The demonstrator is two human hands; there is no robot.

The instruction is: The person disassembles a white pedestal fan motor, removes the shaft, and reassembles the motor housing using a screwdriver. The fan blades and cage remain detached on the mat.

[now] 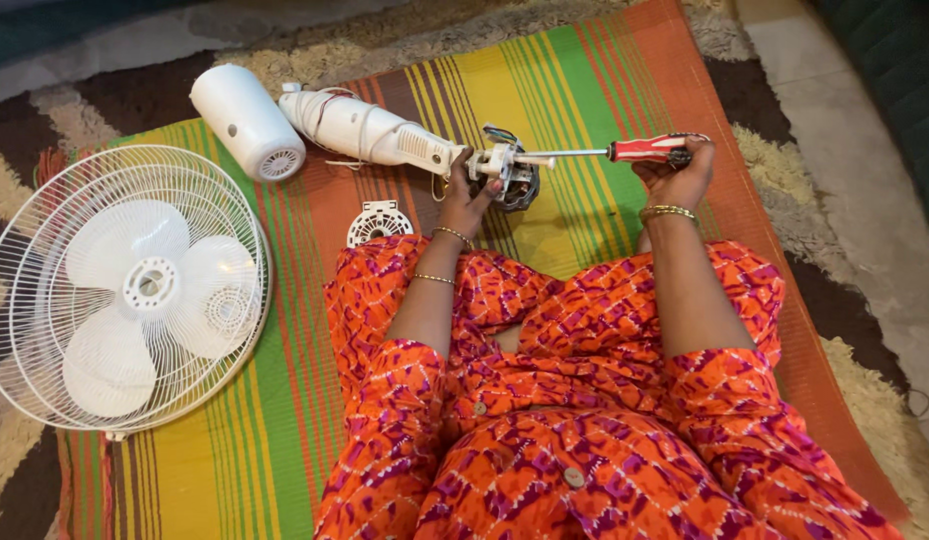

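My left hand (469, 196) is closed around the exposed fan motor (509, 172), steadying it on the striped mat (285, 420) just beyond my knees. My right hand (677, 177) grips the red handle of a screwdriver (625, 151). The screwdriver's long axis runs nearly level across the view, handle toward my right, metal shaft pointing to my left, with the tip meeting the motor. The motor sits at the end of the white fan neck (370, 130), whose long axis slants up and away to my left. A white cylindrical housing (247, 121) lies just beside that far end. A small round white vent cover (379, 222) lies flat near my left knee. The fan guard with its blades (125, 288) lies flat, well apart on my left.
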